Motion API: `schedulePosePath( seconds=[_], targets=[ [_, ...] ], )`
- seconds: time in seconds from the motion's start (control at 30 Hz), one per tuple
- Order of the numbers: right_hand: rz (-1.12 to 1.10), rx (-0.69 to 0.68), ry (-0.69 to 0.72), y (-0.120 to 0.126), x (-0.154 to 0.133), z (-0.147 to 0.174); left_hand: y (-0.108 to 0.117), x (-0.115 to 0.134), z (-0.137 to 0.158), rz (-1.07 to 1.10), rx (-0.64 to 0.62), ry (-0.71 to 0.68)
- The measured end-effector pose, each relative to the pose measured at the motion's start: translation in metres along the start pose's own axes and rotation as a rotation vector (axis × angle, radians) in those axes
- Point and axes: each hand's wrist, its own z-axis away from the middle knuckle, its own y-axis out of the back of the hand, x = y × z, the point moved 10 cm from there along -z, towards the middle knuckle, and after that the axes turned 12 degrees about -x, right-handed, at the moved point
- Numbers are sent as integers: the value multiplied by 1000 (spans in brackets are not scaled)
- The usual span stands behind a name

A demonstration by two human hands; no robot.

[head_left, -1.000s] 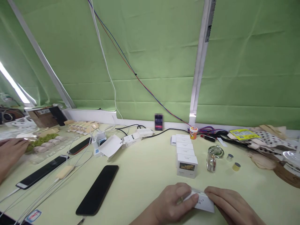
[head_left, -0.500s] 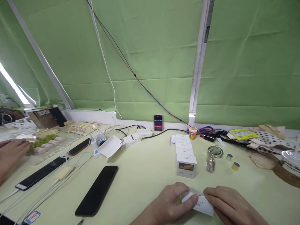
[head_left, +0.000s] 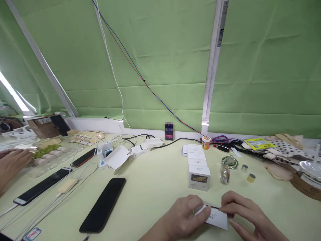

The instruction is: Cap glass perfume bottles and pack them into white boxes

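A small white box (head_left: 217, 218) with dark print lies tilted above the front of the table. My left hand (head_left: 184, 214) is closed on it, thumb across the printed face and fingers behind. At the box's right end is my right hand (head_left: 247, 216), its fingertips touching the back edge by a narrow dark gap. The right thumb stands apart from those fingers, near the box's right side. Just beyond my hands stands a row of white boxes (head_left: 199, 179), the front one with a dark picture panel. A small glass bottle (head_left: 225, 174) stands to their right.
Two small caps (head_left: 251, 178) and a clear round glass item (head_left: 230, 162) lie at the right. A black phone (head_left: 103, 205) lies left of my hands, with cables (head_left: 45, 207) beyond. Another person's hand (head_left: 15, 165) is at the far left, beside an egg tray (head_left: 50, 159).
My right hand's fingers have lifted and curled, and its thumb has spread away from them. My left hand keeps its hold on the box, with the dark gap at its back edge now clearer.
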Motion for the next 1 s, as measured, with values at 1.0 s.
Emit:
schedulePosePath(
  seconds=[1.0],
  targets=[
    [-24,347,-102,-41,41,-3,-23,-57,7,558,11,367]
  ],
)
